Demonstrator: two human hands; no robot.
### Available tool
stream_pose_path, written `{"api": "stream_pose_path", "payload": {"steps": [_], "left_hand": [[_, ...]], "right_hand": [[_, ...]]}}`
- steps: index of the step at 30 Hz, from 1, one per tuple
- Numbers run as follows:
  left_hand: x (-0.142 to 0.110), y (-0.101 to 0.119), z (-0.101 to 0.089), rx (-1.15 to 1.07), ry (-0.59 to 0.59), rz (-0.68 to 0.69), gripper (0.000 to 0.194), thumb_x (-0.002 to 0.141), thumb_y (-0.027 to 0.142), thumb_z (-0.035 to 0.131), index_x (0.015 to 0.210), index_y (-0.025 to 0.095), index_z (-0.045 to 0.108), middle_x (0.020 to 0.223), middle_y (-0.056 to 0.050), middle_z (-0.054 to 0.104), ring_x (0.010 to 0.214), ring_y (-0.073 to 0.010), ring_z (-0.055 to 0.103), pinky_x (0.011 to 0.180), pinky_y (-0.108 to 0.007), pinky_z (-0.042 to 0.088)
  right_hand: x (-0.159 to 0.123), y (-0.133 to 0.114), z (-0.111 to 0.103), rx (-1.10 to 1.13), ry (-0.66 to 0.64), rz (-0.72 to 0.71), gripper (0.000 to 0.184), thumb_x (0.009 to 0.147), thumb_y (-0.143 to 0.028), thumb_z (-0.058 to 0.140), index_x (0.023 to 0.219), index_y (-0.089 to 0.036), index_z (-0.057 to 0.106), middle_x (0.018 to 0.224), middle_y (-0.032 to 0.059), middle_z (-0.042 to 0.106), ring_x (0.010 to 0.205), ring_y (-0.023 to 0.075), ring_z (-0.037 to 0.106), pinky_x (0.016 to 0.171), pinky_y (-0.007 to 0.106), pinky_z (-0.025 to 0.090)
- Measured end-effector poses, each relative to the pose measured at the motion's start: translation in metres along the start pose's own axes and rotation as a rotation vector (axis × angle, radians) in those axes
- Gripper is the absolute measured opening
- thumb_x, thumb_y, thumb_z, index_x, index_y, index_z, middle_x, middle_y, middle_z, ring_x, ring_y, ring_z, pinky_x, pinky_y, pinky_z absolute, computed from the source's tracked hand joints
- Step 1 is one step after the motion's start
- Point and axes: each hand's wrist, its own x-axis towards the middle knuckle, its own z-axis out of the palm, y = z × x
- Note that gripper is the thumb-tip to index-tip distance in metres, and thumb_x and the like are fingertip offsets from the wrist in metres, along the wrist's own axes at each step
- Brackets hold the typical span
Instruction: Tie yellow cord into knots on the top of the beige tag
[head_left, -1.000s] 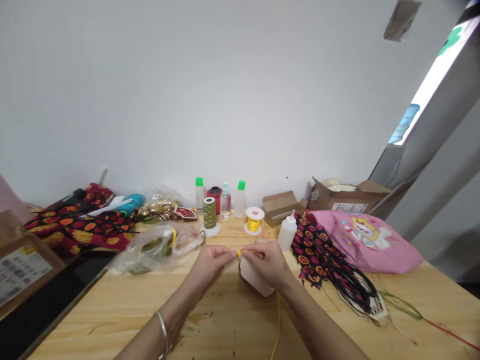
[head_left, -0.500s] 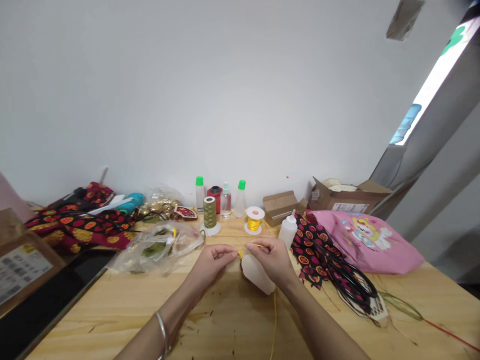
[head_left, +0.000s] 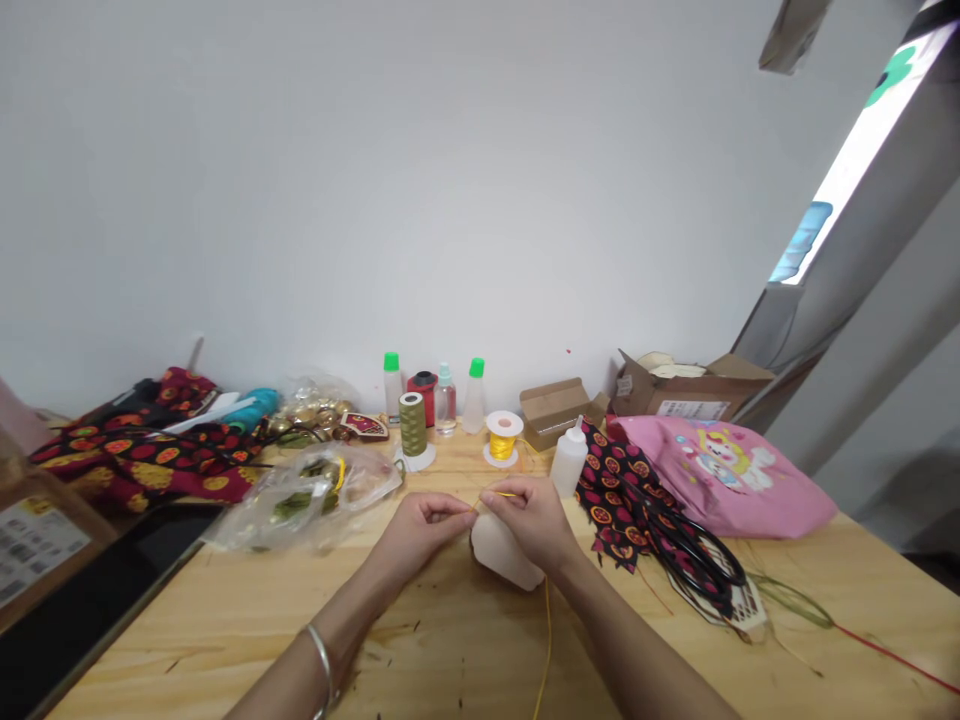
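Pale wall point(head_left: 450, 180) stood behind a wooden table point(head_left: 262, 610), and a flat, pale piece with a shaped edge point(head_left: 499, 552) was near the middle of that table, on the person's side of the row of bottles and spools. Well off to the left of the pale piece lay red and black patterned cloth point(head_left: 150, 450); nearer to it on that side was a clear plastic bag point(head_left: 300, 500). The left hand point(head_left: 424, 525) came in just left of the piece, thumb and forefinger pinched together at its far left corner, where a bit of thin yellow cord point(head_left: 548, 640) showed. The piece's long axis slanted from that corner toward the person and to the right. The right hand point(head_left: 536, 515) was the nearer one, lying over the far right edge, its thumb and finger closed on the cord; the two sets of fingertips almost met. Whether the piece touched the table could not be told. Cord also trailed from its near right end toward the person. Beyond the piece stood a yellow spool point(head_left: 504, 440); to its far right stood a white squeeze bottle point(head_left: 568, 460), and well to its right lay a pink bag point(head_left: 735, 480).
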Motion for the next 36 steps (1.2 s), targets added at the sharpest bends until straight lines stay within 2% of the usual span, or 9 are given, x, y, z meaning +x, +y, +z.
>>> {"api": "stream_pose_path", "payload": {"steps": [5, 11, 15, 18, 22, 27, 31, 36], "left_hand": [[-0.0013, 0.0008, -0.0007, -0.031, -0.022, -0.028, 0.019, 0.055, 0.029, 0.065, 0.062, 0.012, 0.066, 0.064, -0.005, 0.066, 0.056, -0.0130, 0.054, 0.055, -0.021, 0.039], [-0.0003, 0.0025, -0.0025, -0.083, -0.012, -0.069, 0.023, 0.054, 0.029, 0.065, 0.070, 0.013, 0.065, 0.069, -0.005, 0.067, 0.058, -0.0123, 0.054, 0.053, -0.020, 0.039], [0.0001, 0.0030, -0.0048, -0.094, 0.026, -0.106, 0.024, 0.054, 0.031, 0.065, 0.069, 0.012, 0.065, 0.063, -0.004, 0.066, 0.053, -0.0117, 0.054, 0.048, -0.019, 0.038], [-0.0005, 0.0029, -0.0057, -0.089, 0.034, -0.098, 0.027, 0.055, 0.034, 0.064, 0.070, 0.011, 0.065, 0.066, -0.005, 0.067, 0.056, -0.0138, 0.055, 0.050, -0.021, 0.039], [-0.0004, 0.0015, -0.0063, -0.038, 0.071, -0.056, 0.024, 0.056, 0.033, 0.063, 0.066, 0.011, 0.065, 0.064, -0.004, 0.066, 0.056, -0.0130, 0.053, 0.052, -0.021, 0.038], [0.0003, -0.0001, -0.0063, -0.015, 0.085, -0.045, 0.021, 0.056, 0.031, 0.062, 0.060, 0.011, 0.064, 0.057, -0.002, 0.063, 0.050, -0.0102, 0.049, 0.046, -0.019, 0.034], [-0.0012, 0.0010, -0.0046, -0.083, 0.079, -0.071, 0.020, 0.057, 0.031, 0.062, 0.061, 0.011, 0.062, 0.045, 0.003, 0.055, 0.039, -0.0056, 0.040, 0.039, -0.016, 0.027], [-0.0028, 0.0018, -0.0036, -0.171, -0.038, -0.144, 0.021, 0.062, 0.032, 0.059, 0.066, 0.011, 0.058, 0.032, 0.011, 0.032, 0.029, -0.0012, 0.016, 0.032, -0.016, 0.007]], "right_hand": [[0.0011, 0.0018, 0.0000, 0.038, 0.011, 0.073, 0.015, 0.062, -0.023, 0.054, 0.057, -0.013, 0.065, 0.059, 0.0030, 0.063, 0.055, 0.0143, 0.055, 0.051, 0.022, 0.043], [0.0050, 0.0022, -0.0058, 0.076, 0.061, 0.173, 0.016, 0.059, -0.024, 0.056, 0.057, -0.011, 0.064, 0.055, 0.0022, 0.062, 0.051, 0.0130, 0.053, 0.046, 0.021, 0.040], [0.0049, 0.0005, -0.0055, 0.101, 0.035, 0.210, 0.017, 0.058, -0.025, 0.055, 0.058, -0.010, 0.064, 0.055, 0.0030, 0.061, 0.050, 0.0127, 0.052, 0.045, 0.020, 0.038], [0.0046, 0.0005, -0.0039, 0.110, 0.032, 0.236, 0.017, 0.058, -0.025, 0.056, 0.058, -0.010, 0.064, 0.054, 0.0028, 0.061, 0.048, 0.0119, 0.051, 0.045, 0.020, 0.037], [0.0041, -0.0003, -0.0030, 0.115, 0.041, 0.237, 0.016, 0.057, -0.025, 0.056, 0.056, -0.011, 0.063, 0.050, 0.0007, 0.058, 0.046, 0.0109, 0.049, 0.043, 0.020, 0.036], [0.0030, -0.0024, -0.0029, 0.103, 0.067, 0.199, 0.015, 0.056, -0.024, 0.056, 0.052, -0.012, 0.062, 0.043, -0.0010, 0.054, 0.043, 0.0099, 0.046, 0.040, 0.019, 0.034], [0.0038, -0.0005, -0.0036, 0.149, 0.070, 0.219, 0.016, 0.056, -0.025, 0.057, 0.054, -0.010, 0.062, 0.044, -0.0005, 0.054, 0.043, 0.0090, 0.044, 0.041, 0.019, 0.034], [0.0054, 0.0028, -0.0042, 0.177, -0.007, 0.216, 0.018, 0.056, -0.027, 0.057, 0.055, -0.010, 0.062, 0.050, 0.0006, 0.057, 0.047, 0.0099, 0.047, 0.045, 0.020, 0.035]]}}
